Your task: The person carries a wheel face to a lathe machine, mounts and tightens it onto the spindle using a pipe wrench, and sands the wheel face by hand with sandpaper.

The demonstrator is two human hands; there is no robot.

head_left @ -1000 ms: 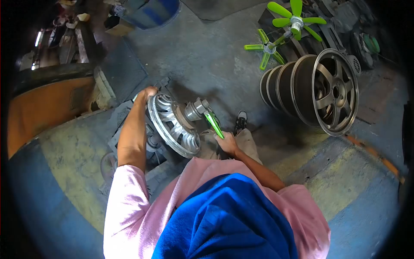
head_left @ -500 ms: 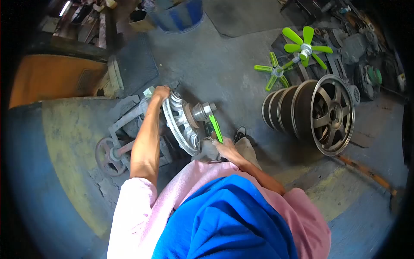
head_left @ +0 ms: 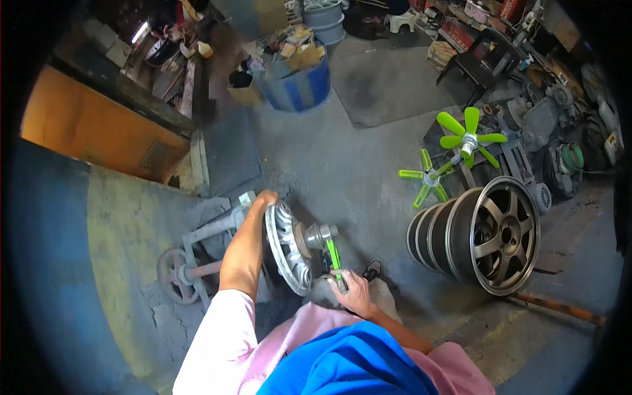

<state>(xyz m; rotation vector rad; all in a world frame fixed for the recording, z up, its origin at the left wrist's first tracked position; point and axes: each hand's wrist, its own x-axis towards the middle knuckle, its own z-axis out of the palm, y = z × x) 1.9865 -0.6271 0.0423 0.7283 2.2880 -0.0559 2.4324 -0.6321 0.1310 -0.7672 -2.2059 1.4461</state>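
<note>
A silver wheel rim (head_left: 284, 247) is mounted on a shaft, its spoked side turned toward a hub and large nut (head_left: 322, 236) on the right. My left hand (head_left: 266, 197) is closed over the rim's upper edge. A bright green wrench (head_left: 333, 253) meets the nut at its upper end and slopes down to my right hand (head_left: 355, 293). The fingers of that hand are closed round its lower part. Exactly how the wrench fits the nut is too small to make out.
Several bronze wheels (head_left: 487, 237) stand in a row at right. Behind them are two green-bladed hubs (head_left: 469, 138). A blue tub (head_left: 296, 89) full of scraps and a black chair (head_left: 484, 62) stand farther off. A spoked handwheel (head_left: 174, 275) is at left.
The view has tilted up, so the scene sits lower and more of the far floor shows. My right hand's fingers have shifted on the wrench. My left hand stays on the rim.
</note>
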